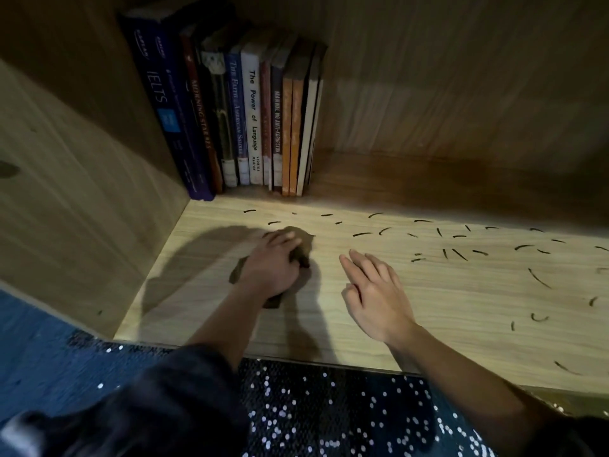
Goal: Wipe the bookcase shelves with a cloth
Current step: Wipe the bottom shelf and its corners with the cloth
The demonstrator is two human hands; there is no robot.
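A light wooden bookcase shelf (428, 308) fills the view. My left hand (273, 265) presses down on a brown cloth (301, 239) on the shelf's left part, fingers curled over it. To its right my right hand (375, 291) lies flat on the bare wood, fingers spread, holding nothing. Several small dark curved bits of debris (458, 253) are scattered over the shelf's middle and right side, beyond and to the right of both hands.
A row of upright books (250, 120) stands at the back left corner against the side panel (75, 199). The back panel (461, 94) closes the shelf behind. Dark sequined fabric (329, 417) lies below the shelf's front edge.
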